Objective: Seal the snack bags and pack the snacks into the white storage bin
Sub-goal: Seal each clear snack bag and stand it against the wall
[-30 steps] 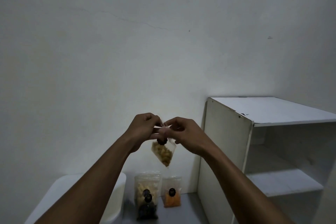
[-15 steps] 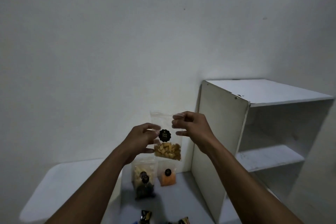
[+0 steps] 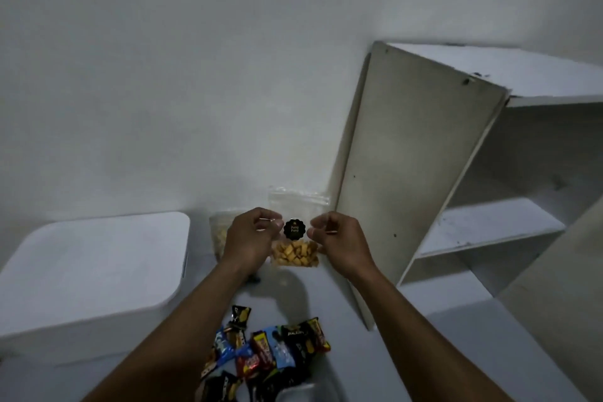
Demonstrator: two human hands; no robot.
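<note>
A white open-fronted wooden shelf unit (image 3: 424, 157) stood on the pale grey counter (image 3: 359, 352), at three o'clock from the held bag, with its side panel just beside the right hand. At nine o'clock, well apart from the hands, sat the rounded white plastic storage bin (image 3: 91, 264), its top covered. At six o'clock, between the forearms, a heap of small bright foil-wrapped snacks (image 3: 270, 352) lay on the counter.

The clear plastic zip bag of yellow cracker pieces (image 3: 295, 253) hung upright in the air above the counter, crackers settled at its bottom. The left hand (image 3: 249, 238) pinched its nine o'clock edge and the right hand (image 3: 339, 241) its three o'clock edge, both with curled fingers. A second clear bag of pale snacks (image 3: 220, 232) showed partly behind the left hand. A round black sticker (image 3: 294, 228) sat on the held bag between the hands.
</note>
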